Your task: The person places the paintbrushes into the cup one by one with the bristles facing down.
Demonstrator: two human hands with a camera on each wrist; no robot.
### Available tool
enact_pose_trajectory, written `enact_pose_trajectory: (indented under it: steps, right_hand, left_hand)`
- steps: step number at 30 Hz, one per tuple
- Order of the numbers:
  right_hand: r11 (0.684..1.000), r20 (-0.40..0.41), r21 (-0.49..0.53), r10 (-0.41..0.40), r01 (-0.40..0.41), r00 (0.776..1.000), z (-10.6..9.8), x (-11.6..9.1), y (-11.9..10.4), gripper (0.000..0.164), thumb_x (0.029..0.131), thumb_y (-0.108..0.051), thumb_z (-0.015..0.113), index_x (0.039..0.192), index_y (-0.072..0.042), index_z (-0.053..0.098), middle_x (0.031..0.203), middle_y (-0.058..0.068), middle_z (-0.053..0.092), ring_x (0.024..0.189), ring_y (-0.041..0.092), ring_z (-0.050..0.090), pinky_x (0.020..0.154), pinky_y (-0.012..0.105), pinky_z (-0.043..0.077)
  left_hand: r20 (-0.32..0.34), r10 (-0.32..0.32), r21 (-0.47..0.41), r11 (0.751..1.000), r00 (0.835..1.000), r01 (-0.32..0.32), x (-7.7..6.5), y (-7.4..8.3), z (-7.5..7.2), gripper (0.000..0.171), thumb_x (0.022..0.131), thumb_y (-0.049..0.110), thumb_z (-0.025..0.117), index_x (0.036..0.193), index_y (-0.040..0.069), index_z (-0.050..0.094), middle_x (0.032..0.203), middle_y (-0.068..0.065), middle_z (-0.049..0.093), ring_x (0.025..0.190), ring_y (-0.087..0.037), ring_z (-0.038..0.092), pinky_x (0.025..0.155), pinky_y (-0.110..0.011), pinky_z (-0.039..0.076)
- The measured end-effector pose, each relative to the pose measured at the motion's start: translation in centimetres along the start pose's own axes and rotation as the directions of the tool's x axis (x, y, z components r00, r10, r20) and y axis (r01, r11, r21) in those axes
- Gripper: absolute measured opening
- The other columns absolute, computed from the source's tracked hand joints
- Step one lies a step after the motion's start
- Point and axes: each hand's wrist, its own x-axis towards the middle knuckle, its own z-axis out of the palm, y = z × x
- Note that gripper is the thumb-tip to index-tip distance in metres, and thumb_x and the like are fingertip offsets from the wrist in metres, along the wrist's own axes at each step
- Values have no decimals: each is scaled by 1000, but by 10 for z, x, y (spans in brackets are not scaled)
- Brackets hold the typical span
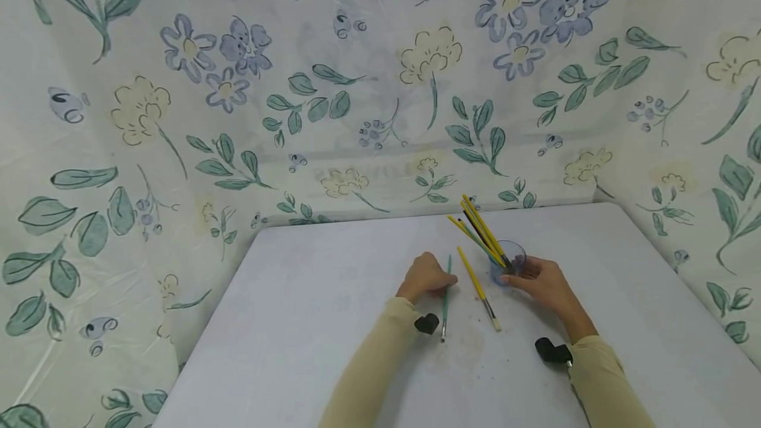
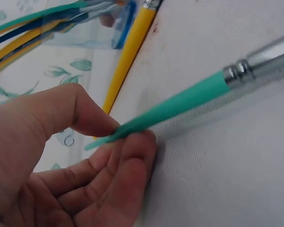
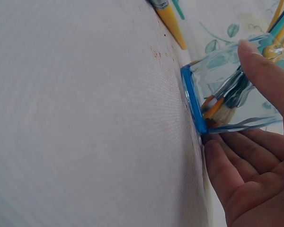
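Observation:
Between thumb and fingertips, my left hand (image 1: 425, 277) pinches a green-handled paintbrush (image 2: 184, 100) near the tapered end of its handle. The metal ferrule points toward me in the head view. My right hand (image 1: 543, 283) holds a clear cup (image 3: 217, 75) with a blue base, thumb on one side and fingers on the other. Inside the cup stand several paintbrushes (image 1: 480, 226) with yellow, green and dark handles, bristles down, leaning left over the rim. Between the two hands a yellow-handled paintbrush (image 1: 475, 279) lies on the table, its pale bristles toward me.
The white table (image 1: 321, 283) reaches back to a floral-patterned sheet (image 1: 368, 104) that also hangs at both sides. Small dark specks and a brownish smudge (image 1: 470, 349) mark the tabletop in front of the yellow brush. A black wrist device (image 1: 553, 352) sits by the right sleeve.

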Motion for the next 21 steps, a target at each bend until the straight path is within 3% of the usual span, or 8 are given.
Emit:
enact_pose_trajectory:
  steps: [8,13,16,21]
  right_hand:
    - [1000,-3,5,9,-9,1000,0,-1,-2,78,81,-50,76,137,0,53,138,23,58,129,40,55,107,52,47]
    - [1000,-4,-3,24,-24,1000,1,0,-2,80,80,-52,76,137,-1,53,138,22,58,129,39,55,107,52,47]
    - [1000,-2,1,23,-23,1000,1,0,-1,80,79,-53,76,137,-1,53,138,22,58,129,39,55,107,52,47]
    - [1000,-2,-4,15,-15,1000,1,1,0,82,79,-54,76,137,-2,53,138,22,58,129,39,55,107,52,47]
  left_hand:
    - [50,9,-162,987,999,-1,2,-14,-6,24,83,25,71,90,2,74,67,-4,72,60,-14,66,60,-23,52]
    - [44,25,-249,968,999,-13,2,-15,-9,25,83,26,71,92,3,73,70,-5,72,63,-13,67,63,-24,53]
    - [50,47,-349,937,998,-26,3,-15,-11,23,84,23,70,92,2,73,75,-7,73,65,-14,69,64,-25,58]
    - [61,57,-525,851,997,-16,4,-14,-15,21,82,15,69,96,-2,70,85,-12,74,67,-16,72,66,-29,62]
